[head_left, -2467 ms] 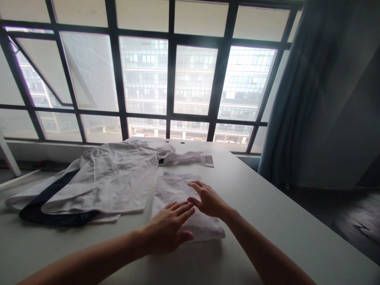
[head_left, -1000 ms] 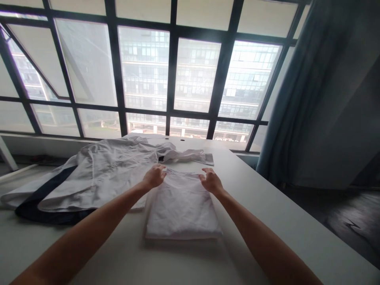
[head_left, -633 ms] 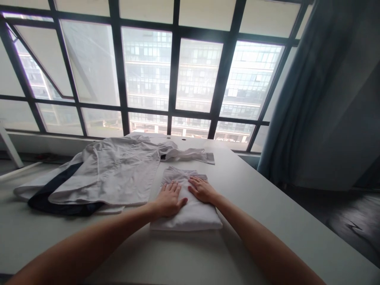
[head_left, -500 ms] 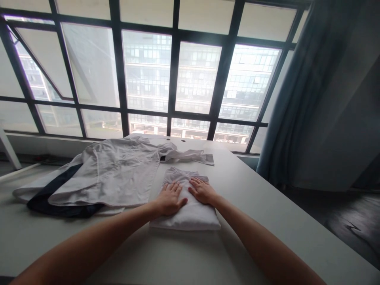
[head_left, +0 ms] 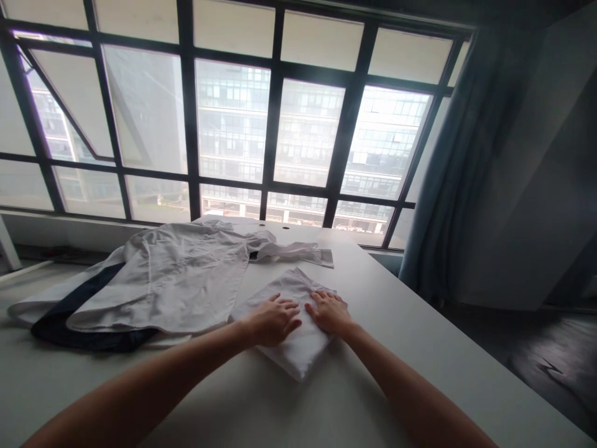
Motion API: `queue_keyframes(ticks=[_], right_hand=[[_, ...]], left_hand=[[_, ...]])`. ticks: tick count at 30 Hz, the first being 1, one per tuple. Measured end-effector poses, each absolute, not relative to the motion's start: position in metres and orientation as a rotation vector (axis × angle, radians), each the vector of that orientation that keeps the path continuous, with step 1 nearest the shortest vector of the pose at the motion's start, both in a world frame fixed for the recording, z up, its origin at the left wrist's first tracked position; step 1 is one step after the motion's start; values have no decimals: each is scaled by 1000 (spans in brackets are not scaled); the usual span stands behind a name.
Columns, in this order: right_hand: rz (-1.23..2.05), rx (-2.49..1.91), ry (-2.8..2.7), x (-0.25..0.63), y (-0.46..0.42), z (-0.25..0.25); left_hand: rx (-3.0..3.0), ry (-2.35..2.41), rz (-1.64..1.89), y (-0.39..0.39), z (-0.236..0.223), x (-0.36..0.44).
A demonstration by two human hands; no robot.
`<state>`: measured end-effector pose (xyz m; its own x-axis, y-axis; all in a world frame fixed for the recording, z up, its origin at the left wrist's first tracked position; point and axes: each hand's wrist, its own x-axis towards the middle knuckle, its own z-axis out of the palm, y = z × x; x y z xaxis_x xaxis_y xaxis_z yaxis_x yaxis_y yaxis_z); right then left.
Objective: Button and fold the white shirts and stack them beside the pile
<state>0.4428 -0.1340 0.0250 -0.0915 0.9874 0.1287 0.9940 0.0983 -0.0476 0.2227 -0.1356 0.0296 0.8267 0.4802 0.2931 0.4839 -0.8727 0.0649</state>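
Observation:
A folded white garment (head_left: 298, 358), seemingly a shirt, lies on the white table (head_left: 401, 323) with one corner pointing towards me. My left hand (head_left: 274, 320) rests on its left part, palm down and fingers apart. On the right part lies my right hand (head_left: 330, 312), also palm down with its fingers stretched out. Neither hand grips the cloth. Just left of the folded garment, white shirts (head_left: 186, 280) are spread out, with a dark navy piece (head_left: 79, 305) showing between the layers. A sleeve (head_left: 298, 251) reaches to the right behind the folded garment.
Large windows with dark frames (head_left: 276, 124) stand beyond the table, one pane tilted at the left. A blue-grey curtain (head_left: 443, 205) hangs at the right. The table's right edge slants towards me, with dark floor (head_left: 550, 361) beyond it.
The folded garment has turned on the table, from lying square to me to having a corner towards me. Both hands have stayed on it and shifted slightly right.

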Motion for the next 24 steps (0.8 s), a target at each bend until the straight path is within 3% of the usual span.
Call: queue_keyframes(ticks=[9, 15, 19, 24], right_hand=[[74, -1996, -2138, 461, -114, 6], [-153, -2249, -1855, 478, -114, 22], [106, -2419, -1717, 504, -113, 31], [277, -2170, -1715, 522, -112, 30]], left_hand=[[-3241, -637, -216, -186, 18, 222], [-3272, -626, -262, -188, 16, 220], [-3279, -636, -277, -190, 15, 220], [-3290, -643, -280, -189, 15, 221]])
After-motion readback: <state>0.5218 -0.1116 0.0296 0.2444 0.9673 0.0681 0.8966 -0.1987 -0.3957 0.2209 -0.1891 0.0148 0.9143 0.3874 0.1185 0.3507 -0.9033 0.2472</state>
